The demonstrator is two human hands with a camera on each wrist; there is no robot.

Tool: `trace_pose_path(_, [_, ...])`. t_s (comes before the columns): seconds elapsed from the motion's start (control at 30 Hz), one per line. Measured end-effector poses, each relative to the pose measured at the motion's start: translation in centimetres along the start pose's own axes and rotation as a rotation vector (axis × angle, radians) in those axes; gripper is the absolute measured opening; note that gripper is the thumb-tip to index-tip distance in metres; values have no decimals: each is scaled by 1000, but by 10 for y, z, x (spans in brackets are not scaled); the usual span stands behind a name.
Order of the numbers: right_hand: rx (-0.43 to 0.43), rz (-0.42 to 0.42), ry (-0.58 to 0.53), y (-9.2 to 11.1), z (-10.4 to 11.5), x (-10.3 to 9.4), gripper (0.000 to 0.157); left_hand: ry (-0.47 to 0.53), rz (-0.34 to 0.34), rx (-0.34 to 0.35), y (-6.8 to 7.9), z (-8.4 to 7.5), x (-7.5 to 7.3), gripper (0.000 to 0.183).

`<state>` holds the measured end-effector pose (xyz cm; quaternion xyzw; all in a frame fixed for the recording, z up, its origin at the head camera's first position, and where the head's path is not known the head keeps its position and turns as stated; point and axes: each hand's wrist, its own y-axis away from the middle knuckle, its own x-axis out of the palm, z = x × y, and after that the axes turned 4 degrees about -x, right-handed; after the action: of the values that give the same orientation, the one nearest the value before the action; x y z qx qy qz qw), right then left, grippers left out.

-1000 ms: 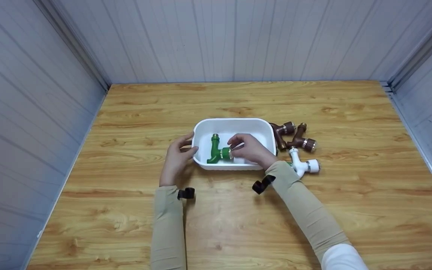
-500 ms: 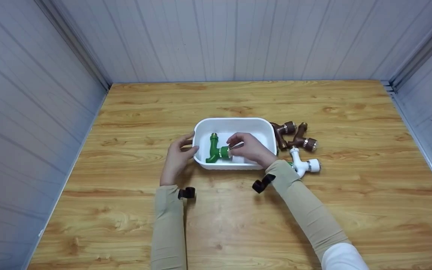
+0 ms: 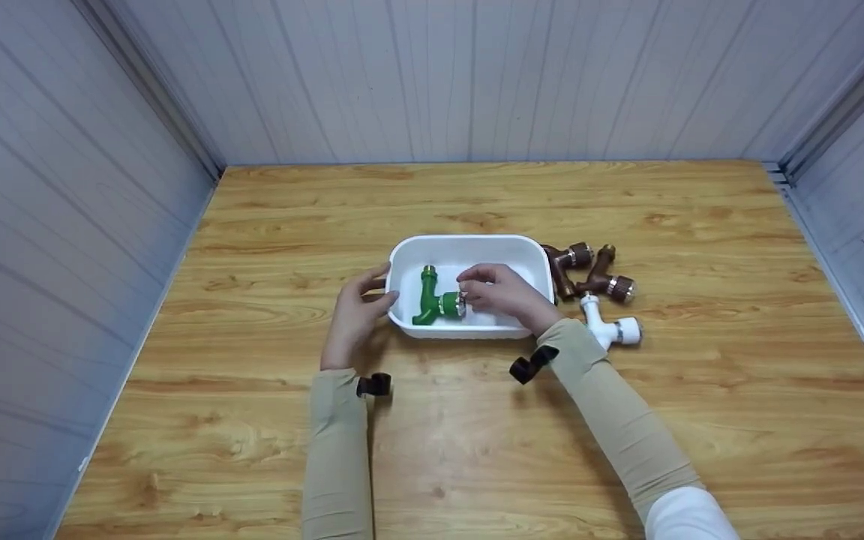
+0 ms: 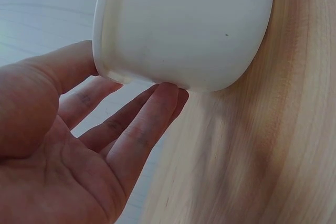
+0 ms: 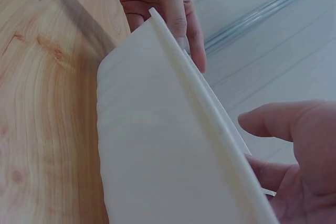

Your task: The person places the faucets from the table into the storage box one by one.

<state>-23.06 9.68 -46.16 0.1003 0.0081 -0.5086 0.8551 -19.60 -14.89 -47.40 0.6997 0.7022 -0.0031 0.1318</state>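
My left hand [image 3: 355, 319] holds the left end of a white plastic tub [image 3: 469, 331]. In the left wrist view, the fingers of the left hand [image 4: 79, 129] press the outer wall of the tub [image 4: 184, 30], and the thumb sits at its rim. A green faucet [image 3: 429, 294] lies in the tub's left half, its knob toward the right. Over the tub, my right hand [image 3: 503, 292] has its fingertips just beside that knob. In the right wrist view, the right hand's thumb [image 5: 270, 121] stands apart from the fingers, which the tub wall partly hides.
Against the tub's right end lies a brown faucet [image 3: 561, 270], with another brown faucet [image 3: 600, 274] beside it. A white faucet [image 3: 603, 327] lies nearer, partly behind my right forearm. Pale panels [image 3: 432, 82] wall in the wooden table [image 3: 432, 202].
My right hand has shifted slightly right, its fingertips drawing off the green faucet's knob. The faucet lies a touch further left than a second ago. My left hand stays on the tub.
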Motion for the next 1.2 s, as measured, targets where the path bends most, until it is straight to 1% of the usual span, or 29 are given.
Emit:
trace_pose_path(0.03, [13, -1, -22, 0, 1, -1, 37, -3, -2, -4, 0, 0, 0, 46])
trace_pose_path(0.1, [38, -4, -56, 1, 3, -2, 39, 3, 4, 11, 0, -1, 0, 46])
trace_pose_path(0.27, [84, -23, -98, 1, 9, -6, 40, 12, 7, 51, 0, -2, 1, 47])
trace_pose_path(0.33, [93, -26, -115, 1, 10, -8, 40, 8, 3, 41, 0, -3, 1, 47])
trace_pose_path(0.53, [83, -4, -161, 5, 12, -12, 42, 7, -10, 21, 1, -3, 1, 46])
trace_pose_path(0.73, [69, -6, -189, 10, 16, -15, 44, -14, -23, 1, 0, 0, 1, 46])
trace_pose_path(0.8, [64, -1, -194, 13, 17, -16, 45, -4, -23, -14, 0, 0, 1, 46])
trace_pose_path(0.93, [57, 12, -202, 18, 21, -19, 45, 16, -20, -22, 1, 0, 0, 46])
trace_pose_path(1.2, [18, 5, -240, 31, 26, -27, 46, 22, -18, 9, 1, 0, 1, 45])
